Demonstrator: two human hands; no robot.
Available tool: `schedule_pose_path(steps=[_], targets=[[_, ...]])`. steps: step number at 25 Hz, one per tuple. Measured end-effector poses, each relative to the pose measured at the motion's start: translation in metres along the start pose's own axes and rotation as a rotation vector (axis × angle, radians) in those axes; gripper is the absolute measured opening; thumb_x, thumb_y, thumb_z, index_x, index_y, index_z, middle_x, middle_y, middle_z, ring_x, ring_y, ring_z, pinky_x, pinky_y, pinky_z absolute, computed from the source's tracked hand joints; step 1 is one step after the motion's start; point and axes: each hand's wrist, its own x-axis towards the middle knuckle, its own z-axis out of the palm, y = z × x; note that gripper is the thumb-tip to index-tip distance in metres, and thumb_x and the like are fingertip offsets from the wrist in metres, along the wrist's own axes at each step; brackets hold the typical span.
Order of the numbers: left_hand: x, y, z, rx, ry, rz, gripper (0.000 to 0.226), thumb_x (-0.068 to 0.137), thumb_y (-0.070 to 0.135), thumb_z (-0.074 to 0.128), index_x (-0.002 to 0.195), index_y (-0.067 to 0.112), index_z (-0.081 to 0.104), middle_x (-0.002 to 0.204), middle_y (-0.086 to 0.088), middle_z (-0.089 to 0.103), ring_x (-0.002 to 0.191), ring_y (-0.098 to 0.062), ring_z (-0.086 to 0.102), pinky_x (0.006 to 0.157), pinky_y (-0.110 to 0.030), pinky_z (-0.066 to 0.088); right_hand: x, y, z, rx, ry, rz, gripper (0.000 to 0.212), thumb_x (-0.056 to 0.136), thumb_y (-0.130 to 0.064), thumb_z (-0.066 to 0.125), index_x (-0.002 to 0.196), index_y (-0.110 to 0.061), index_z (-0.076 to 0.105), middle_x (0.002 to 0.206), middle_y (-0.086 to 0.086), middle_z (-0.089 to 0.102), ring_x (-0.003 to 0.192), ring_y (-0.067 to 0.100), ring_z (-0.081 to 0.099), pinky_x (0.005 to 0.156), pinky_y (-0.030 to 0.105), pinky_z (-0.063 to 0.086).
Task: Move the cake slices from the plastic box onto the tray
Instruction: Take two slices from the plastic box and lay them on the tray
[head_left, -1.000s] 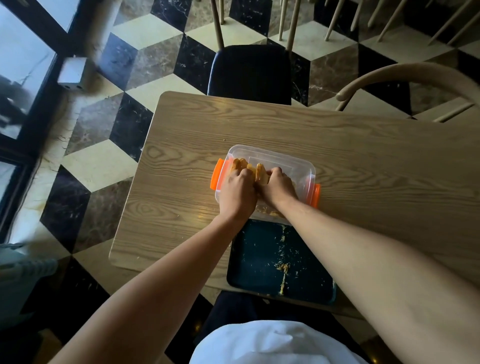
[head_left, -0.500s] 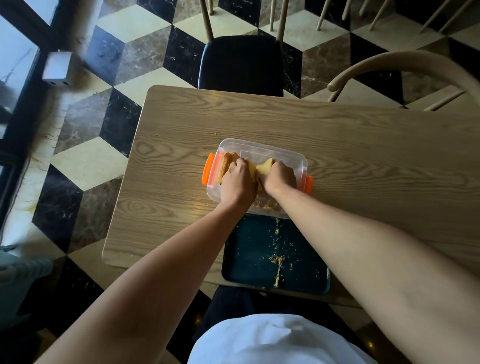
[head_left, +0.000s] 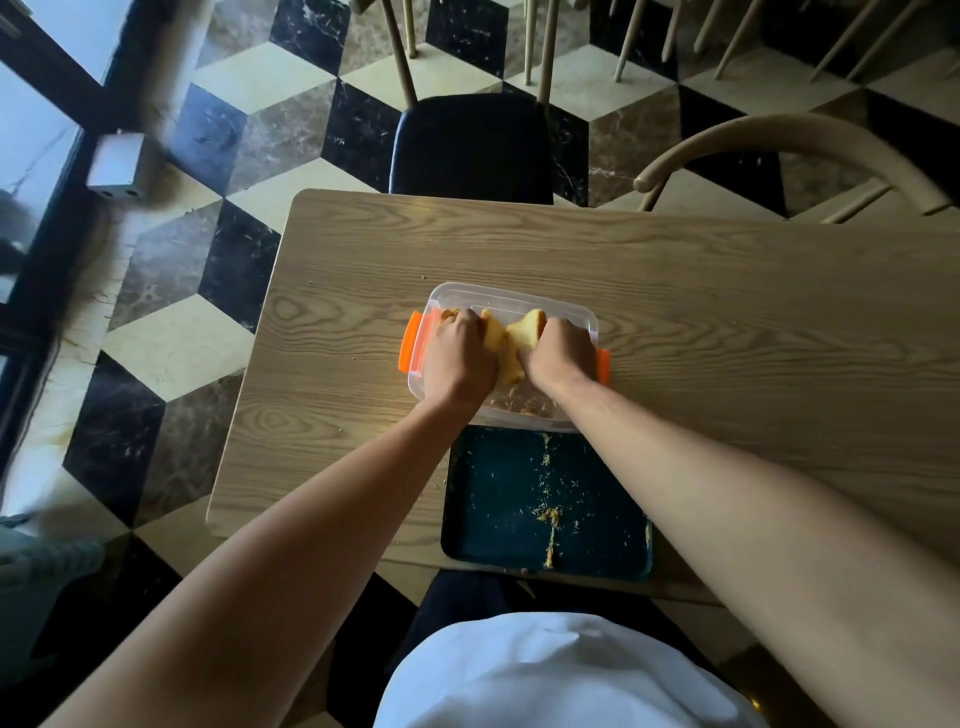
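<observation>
A clear plastic box (head_left: 566, 306) with orange side clips stands on the wooden table, just beyond a dark teal tray (head_left: 493, 499). The tray holds only crumbs. Yellow cake slices (head_left: 511, 338) sit inside the box. Both my hands are in the box: my left hand (head_left: 457, 358) is closed on a slice at the left, my right hand (head_left: 558, 358) is closed on a slice at the right. The two slices touch between my hands. More cake shows behind my left hand near the orange clip.
The table (head_left: 727, 322) stretches far to the right; its left edge (head_left: 249, 364) is close to the box. A black chair (head_left: 470, 143) stands at the far side, a curved wooden chair back (head_left: 779, 140) at the far right. Checkered floor lies to the left.
My hands have closed more tightly on the cake slices in the box and drawn slightly apart. The view has shifted a little; box and tray stay in place.
</observation>
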Motion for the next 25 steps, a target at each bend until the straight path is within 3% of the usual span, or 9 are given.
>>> schedule_pose_path(steps=[4, 8, 12, 15, 17, 19, 20, 23, 25], targets=[[-0.017, 0.006, -0.029, -0.084, 0.121, -0.013, 0.031, 0.073, 0.005, 0.062, 0.103, 0.011, 0.067, 0.092, -0.003, 0.068, 0.08, -0.023, 0.062, 0.064, -0.031, 0.043, -0.022, 0.015, -0.038, 0.152, 0.08, -0.06, 0.024, 0.081, -0.028, 0.068, 0.097, -0.011, 0.066, 0.096, 0.011, 0.071, 0.087, 0.031, 0.067, 0.068, 0.034, 0.052], [-0.066, -0.008, -0.061, -0.488, 0.093, 0.043, 0.029, 0.078, 0.003, 0.074, 0.1, 0.021, 0.069, 0.085, 0.009, 0.071, 0.073, -0.011, 0.067, 0.067, -0.031, 0.059, -0.061, 0.075, -0.072, 0.421, 0.032, -0.086, 0.02, 0.079, -0.031, 0.069, 0.086, -0.012, 0.067, 0.081, 0.001, 0.073, 0.075, 0.024, 0.069, 0.06, 0.034, 0.05], [-0.131, -0.045, -0.058, -0.773, -0.114, -0.017, 0.037, 0.078, -0.006, 0.078, 0.097, 0.026, 0.074, 0.088, 0.007, 0.075, 0.077, -0.009, 0.067, 0.065, -0.023, 0.057, -0.112, 0.15, -0.066, 0.64, -0.17, 0.004, 0.019, 0.087, -0.03, 0.07, 0.105, -0.022, 0.068, 0.093, -0.012, 0.077, 0.086, 0.01, 0.073, 0.065, 0.019, 0.055], [-0.163, -0.073, -0.028, -0.755, -0.247, -0.197, 0.035, 0.078, -0.005, 0.078, 0.098, 0.024, 0.076, 0.092, -0.002, 0.076, 0.083, -0.018, 0.071, 0.067, -0.028, 0.059, -0.132, 0.19, -0.038, 0.625, -0.291, 0.164, 0.038, 0.089, -0.031, 0.068, 0.124, -0.02, 0.06, 0.11, 0.0, 0.073, 0.095, 0.007, 0.07, 0.08, 0.025, 0.056], [-0.168, -0.085, -0.009, -0.713, -0.298, -0.274, 0.033, 0.079, -0.004, 0.077, 0.099, 0.021, 0.075, 0.093, -0.008, 0.076, 0.086, -0.025, 0.071, 0.067, -0.031, 0.059, -0.133, 0.199, -0.021, 0.623, -0.327, 0.223, 0.043, 0.092, -0.027, 0.066, 0.132, -0.021, 0.052, 0.114, 0.003, 0.069, 0.097, -0.001, 0.067, 0.082, 0.021, 0.053], [-0.16, -0.089, 0.007, -0.653, -0.312, -0.308, 0.032, 0.078, -0.004, 0.077, 0.098, 0.02, 0.074, 0.09, -0.007, 0.074, 0.085, -0.025, 0.069, 0.066, -0.028, 0.057, -0.124, 0.197, -0.009, 0.607, -0.342, 0.29, 0.061, 0.094, -0.024, 0.064, 0.147, -0.008, 0.038, 0.135, 0.004, 0.057, 0.119, 0.015, 0.059, 0.098, 0.031, 0.048], [-0.153, -0.087, 0.013, -0.631, -0.312, -0.321, 0.032, 0.078, -0.004, 0.077, 0.096, 0.022, 0.074, 0.088, -0.004, 0.073, 0.083, -0.023, 0.069, 0.066, -0.028, 0.056, -0.117, 0.194, -0.004, 0.603, -0.362, 0.312, 0.064, 0.095, -0.022, 0.063, 0.149, -0.005, 0.034, 0.13, -0.002, 0.057, 0.116, 0.018, 0.059, 0.097, 0.032, 0.048], [-0.128, -0.083, 0.025, -0.639, -0.304, -0.385, 0.033, 0.078, -0.004, 0.077, 0.095, 0.024, 0.072, 0.083, 0.002, 0.072, 0.078, -0.017, 0.068, 0.068, -0.028, 0.056, -0.096, 0.186, 0.008, 0.597, -0.402, 0.32, 0.053, 0.095, -0.015, 0.062, 0.142, -0.004, 0.042, 0.089, -0.017, 0.055, 0.078, 0.001, 0.059, 0.056, 0.012, 0.049], [-0.117, -0.081, 0.032, -0.65, -0.305, -0.429, 0.032, 0.078, -0.004, 0.076, 0.099, 0.019, 0.072, 0.085, -0.001, 0.073, 0.08, -0.02, 0.069, 0.073, -0.036, 0.059, -0.086, 0.185, 0.014, 0.581, -0.407, 0.338, 0.052, 0.094, -0.014, 0.062, 0.142, -0.004, 0.042, 0.088, -0.014, 0.056, 0.08, 0.004, 0.06, 0.059, 0.018, 0.051]])
